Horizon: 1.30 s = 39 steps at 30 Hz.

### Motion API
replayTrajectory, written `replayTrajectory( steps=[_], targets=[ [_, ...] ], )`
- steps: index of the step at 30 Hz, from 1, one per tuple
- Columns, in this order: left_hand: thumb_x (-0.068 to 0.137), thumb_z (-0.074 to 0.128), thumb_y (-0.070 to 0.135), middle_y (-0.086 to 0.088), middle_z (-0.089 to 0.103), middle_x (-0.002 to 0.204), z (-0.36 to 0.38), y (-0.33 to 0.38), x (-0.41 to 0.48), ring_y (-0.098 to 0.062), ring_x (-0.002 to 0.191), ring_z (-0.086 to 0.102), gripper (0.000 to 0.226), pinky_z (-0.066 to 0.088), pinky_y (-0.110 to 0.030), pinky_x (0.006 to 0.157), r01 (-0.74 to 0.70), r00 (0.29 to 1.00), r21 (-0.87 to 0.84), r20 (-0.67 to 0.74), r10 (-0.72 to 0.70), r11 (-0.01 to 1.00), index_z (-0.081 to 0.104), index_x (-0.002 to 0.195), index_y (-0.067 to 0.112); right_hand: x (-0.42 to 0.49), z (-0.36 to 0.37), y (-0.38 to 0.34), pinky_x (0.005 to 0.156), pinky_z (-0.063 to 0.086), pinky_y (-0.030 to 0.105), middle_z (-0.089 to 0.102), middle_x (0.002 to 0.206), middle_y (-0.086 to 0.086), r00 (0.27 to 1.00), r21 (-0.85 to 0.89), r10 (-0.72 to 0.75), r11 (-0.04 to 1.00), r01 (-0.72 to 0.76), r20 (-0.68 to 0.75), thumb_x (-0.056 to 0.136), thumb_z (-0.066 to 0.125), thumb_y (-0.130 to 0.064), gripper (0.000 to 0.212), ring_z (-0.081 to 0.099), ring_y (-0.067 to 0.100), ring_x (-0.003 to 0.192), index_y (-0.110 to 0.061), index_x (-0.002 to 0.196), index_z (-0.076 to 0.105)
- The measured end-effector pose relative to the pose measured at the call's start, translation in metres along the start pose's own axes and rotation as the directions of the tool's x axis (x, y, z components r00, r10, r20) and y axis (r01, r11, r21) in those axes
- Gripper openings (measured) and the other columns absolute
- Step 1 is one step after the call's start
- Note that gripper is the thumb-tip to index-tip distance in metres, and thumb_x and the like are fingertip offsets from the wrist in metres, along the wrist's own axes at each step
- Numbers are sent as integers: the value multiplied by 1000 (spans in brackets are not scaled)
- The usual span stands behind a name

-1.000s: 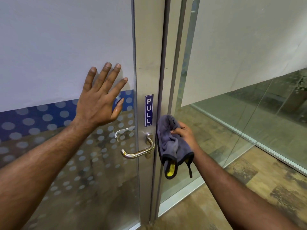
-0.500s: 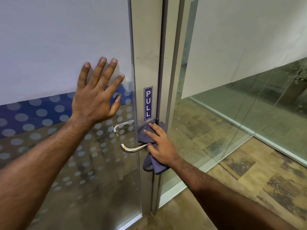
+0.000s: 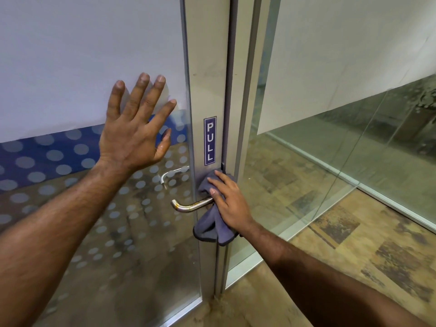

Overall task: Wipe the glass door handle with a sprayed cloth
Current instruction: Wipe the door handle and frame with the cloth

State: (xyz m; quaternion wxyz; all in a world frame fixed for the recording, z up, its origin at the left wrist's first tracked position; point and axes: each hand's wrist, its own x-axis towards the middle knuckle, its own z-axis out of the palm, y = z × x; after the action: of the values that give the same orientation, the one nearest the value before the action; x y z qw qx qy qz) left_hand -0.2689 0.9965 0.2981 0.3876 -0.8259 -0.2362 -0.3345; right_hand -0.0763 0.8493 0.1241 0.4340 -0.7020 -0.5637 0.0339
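Note:
A steel lever door handle juts left from the metal door frame, below a blue PULL label. My right hand presses a grey cloth against the handle's base, fingers spread over the cloth, which hangs down beneath my palm. The handle's root is hidden by cloth and hand. My left hand lies flat on the glass door panel, fingers spread, holding nothing.
The glass carries a white film above and a blue band with grey dots. A second handle shows through the glass on the far side. To the right stand a glass partition and patterned floor.
My right hand brought the cloth left from beside the door edge onto the handle's base and now presses it there. My left hand stays flat on the glass.

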Motion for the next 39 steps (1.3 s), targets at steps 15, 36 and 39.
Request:
replayTrajectory(
  steps=[15,36,39],
  targets=[
    [100,32,46,-13,3,167,-2,2,1,-35,153,2,61,-10,-51,119,1,1000,-2,0,-1,1000,26,155,21,2,4,-6,115,33,40,53,144,6,997,-182,-40,982,53,72,97,49,-24,39,43,25,132,-12,132,61],
    [99,34,46,-14,5,166,-4,2,1,-35,153,4,62,-11,-51,119,-6,1000,45,-1,6,999,27,155,19,-14,-7,-7,117,31,29,33,157,2,988,102,151,983,-152,23,96,54,-20,49,39,17,140,-12,143,45],
    [99,34,45,-15,6,166,-3,2,1,-36,153,5,62,-10,-51,119,-7,1000,46,-10,7,999,29,154,18,-13,-2,-20,113,25,20,37,156,1,994,-60,104,993,-102,28,98,53,-22,46,38,17,141,-13,143,48]
  ],
)
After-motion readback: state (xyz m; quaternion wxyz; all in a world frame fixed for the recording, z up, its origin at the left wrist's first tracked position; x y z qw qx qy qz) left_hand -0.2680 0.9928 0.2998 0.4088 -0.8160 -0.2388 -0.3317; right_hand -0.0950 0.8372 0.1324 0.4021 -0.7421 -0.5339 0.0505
